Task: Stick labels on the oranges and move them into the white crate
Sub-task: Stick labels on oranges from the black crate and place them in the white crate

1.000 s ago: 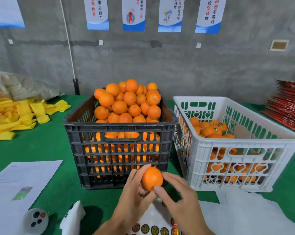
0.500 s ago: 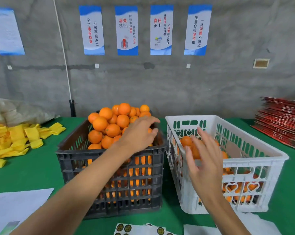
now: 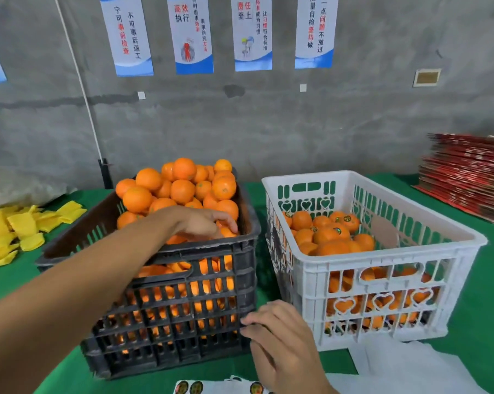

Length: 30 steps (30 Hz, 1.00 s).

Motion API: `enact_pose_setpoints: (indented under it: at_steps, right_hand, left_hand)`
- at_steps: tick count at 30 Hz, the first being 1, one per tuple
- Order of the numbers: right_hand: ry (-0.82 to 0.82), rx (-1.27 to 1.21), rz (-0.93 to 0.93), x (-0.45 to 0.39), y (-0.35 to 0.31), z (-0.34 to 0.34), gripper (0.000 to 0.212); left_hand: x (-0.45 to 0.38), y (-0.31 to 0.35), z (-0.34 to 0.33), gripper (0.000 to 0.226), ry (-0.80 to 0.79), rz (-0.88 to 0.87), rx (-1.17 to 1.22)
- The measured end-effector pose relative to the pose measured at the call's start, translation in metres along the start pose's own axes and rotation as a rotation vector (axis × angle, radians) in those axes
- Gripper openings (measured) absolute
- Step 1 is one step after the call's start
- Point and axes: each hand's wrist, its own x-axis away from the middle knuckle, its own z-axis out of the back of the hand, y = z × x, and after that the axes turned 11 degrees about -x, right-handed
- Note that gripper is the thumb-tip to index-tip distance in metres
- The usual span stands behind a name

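Note:
A black crate (image 3: pixel 206 247) stands at centre, heaped with unlabelled oranges (image 3: pixel 183 189). My left hand (image 3: pixel 203 223) reaches into its near right corner, and the fingers curl round one orange (image 3: pixel 229 232) that is mostly hidden under them. To the right, a white crate (image 3: pixel 368 253) holds labelled oranges (image 3: pixel 328 234). My right hand (image 3: pixel 280 336) hovers low in front of the gap between the crates with loosely bent fingers, holding nothing. Just below it, at the bottom edge, lies a sheet of round labels (image 3: pixel 189 388).
Green cloth (image 3: pixel 18 280) covers the table. A pile of yellow foam sleeves (image 3: pixel 21 226) lies at the left. Stacked red cartons (image 3: pixel 467 177) sit at the far right. White paper (image 3: pixel 396 368) lies in front of the white crate. A grey wall with posters is behind.
One second ago both hands held an orange over the label sheet. That orange went into the white crate. My right hand has since dropped back toward me, and my left hand has closed on an orange in the black crate.

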Motion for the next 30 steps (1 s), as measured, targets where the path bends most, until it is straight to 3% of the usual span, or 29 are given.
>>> enact_pose_setpoints:
  at_steps: [3,5,13,19,22,24,27,30]
  right_hand:
    - [0.03,0.004,-0.011,0.003,0.0,-0.004,0.018]
    - [0.011,0.014,-0.026,0.006,0.0,-0.005,0.02]
    - [-0.013,0.023,-0.038,0.009,-0.002,-0.004,0.024]
    - [-0.04,0.018,-0.071,0.014,-0.001,0.0,0.019]
    - [-0.027,0.016,-0.069,0.013,0.0,-0.001,0.016]
    - [-0.024,0.014,-0.064,0.013,-0.001,-0.003,0.015]
    - [-0.023,-0.004,-0.057,0.005,-0.007,-0.001,0.02]
    - [0.071,-0.09,-0.139,-0.01,-0.018,0.006,0.029]
  left_hand:
    - [-0.002,0.013,-0.011,0.07,-0.092,0.009,-0.113]
    - [-0.002,0.019,-0.014,0.077,-0.116,0.022,-0.051]
    - [0.007,0.015,-0.014,0.046,0.087,-0.005,-0.031]
    - [0.041,0.005,-0.004,0.02,0.171,-0.024,-0.193]
    - [0.077,-0.005,0.0,0.009,0.357,-0.125,-0.142]
    - [0.104,-0.008,-0.007,0.012,0.579,-0.235,-0.056]
    - [0.141,-0.005,-0.039,0.015,0.924,-0.4,0.127]
    - [0.162,0.003,-0.087,0.024,1.094,-0.54,0.109]
